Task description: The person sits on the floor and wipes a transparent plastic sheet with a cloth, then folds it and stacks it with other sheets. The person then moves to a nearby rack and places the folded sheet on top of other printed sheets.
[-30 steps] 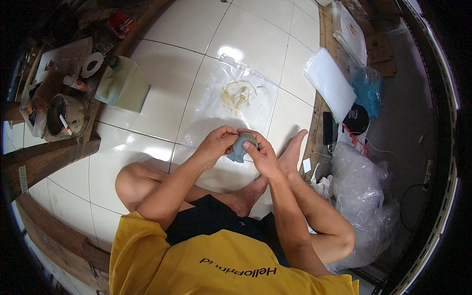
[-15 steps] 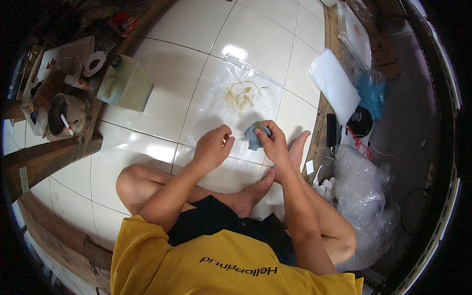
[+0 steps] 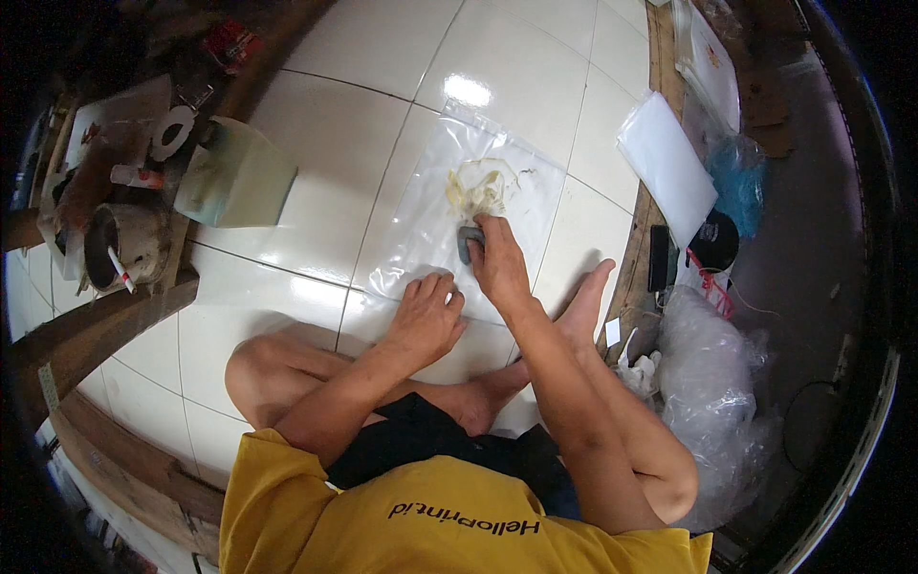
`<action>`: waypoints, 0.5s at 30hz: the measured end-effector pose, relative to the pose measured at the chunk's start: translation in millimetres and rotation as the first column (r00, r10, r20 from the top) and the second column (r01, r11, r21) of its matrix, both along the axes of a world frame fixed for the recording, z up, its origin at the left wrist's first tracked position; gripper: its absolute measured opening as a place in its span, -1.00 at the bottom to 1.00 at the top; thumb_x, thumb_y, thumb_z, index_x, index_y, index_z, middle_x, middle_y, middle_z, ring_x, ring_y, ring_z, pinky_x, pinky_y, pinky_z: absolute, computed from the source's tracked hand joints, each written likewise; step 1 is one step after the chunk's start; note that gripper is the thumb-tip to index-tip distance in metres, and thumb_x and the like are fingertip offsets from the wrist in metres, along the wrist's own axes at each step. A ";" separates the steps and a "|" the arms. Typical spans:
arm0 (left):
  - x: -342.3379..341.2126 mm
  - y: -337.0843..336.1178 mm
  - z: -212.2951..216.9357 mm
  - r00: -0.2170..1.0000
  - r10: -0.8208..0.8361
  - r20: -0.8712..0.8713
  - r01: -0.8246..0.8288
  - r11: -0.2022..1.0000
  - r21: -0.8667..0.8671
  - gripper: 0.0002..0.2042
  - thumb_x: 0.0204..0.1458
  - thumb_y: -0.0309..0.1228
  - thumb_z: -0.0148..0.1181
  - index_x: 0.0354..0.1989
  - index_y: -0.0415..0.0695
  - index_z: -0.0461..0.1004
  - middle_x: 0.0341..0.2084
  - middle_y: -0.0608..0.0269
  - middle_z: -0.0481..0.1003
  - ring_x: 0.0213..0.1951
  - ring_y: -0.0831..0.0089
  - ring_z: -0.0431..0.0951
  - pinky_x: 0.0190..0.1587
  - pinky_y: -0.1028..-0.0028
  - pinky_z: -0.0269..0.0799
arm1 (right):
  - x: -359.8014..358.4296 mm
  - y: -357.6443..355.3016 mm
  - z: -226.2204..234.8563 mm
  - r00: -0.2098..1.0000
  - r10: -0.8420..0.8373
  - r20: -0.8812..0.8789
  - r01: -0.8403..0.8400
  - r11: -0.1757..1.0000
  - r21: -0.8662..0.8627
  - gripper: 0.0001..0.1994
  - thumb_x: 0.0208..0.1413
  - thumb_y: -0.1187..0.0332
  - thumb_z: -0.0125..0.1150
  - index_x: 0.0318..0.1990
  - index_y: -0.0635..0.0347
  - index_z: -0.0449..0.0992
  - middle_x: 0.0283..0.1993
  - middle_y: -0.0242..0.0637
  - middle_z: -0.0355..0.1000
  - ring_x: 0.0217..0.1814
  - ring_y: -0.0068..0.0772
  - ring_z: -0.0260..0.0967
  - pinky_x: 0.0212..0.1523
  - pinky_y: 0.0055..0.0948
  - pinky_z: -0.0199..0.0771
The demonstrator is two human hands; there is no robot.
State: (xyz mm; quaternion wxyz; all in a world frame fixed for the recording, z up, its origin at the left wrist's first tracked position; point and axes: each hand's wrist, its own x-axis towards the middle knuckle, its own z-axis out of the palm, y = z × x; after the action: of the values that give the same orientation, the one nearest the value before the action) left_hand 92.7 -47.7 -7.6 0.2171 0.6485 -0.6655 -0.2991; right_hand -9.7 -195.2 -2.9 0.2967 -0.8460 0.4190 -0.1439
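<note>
- Reaching forward since the earlier frame, the right hand is now gripping the grey-blue cloth near the middle of the frame, fingertips pointing at the yellowish smear.
- Left of it and lower, the left hand is resting with fingers curled by the bag's near edge; whether it is pinching anything, I cannot tell.
- Beneath the cloth, the clear plastic bag is lying flat on the tiles.
- Judging by this pose, the person is putting the cloth to the smear; the next move seems to be calling for steady pressure and a bag kept from sliding.
- Farther out, a squarish jug is standing at upper left, and white sheets are lying at upper right.
</note>
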 end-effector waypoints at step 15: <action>1.0 -0.5 1.9 1.000 0.015 -0.019 -0.016 0.999 -0.043 -0.60 -0.01 -0.28 0.32 -0.04 -0.28 0.51 0.16 -0.10 0.35 0.24 0.03 0.27 0.22 0.10 0.19 | -18.1 20.1 -2.0 0.998 0.039 -0.045 -0.042 0.997 -0.069 -0.58 0.04 0.46 0.36 0.08 0.32 0.48 0.13 0.17 0.35 0.11 0.27 0.36 0.10 -0.09 0.44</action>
State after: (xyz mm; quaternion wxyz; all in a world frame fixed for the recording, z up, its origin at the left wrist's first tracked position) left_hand 93.7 -48.3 -5.7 0.2395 0.6460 -0.6647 -0.2889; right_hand -27.8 -175.1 -4.9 0.2606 -0.8672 0.4026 -0.1340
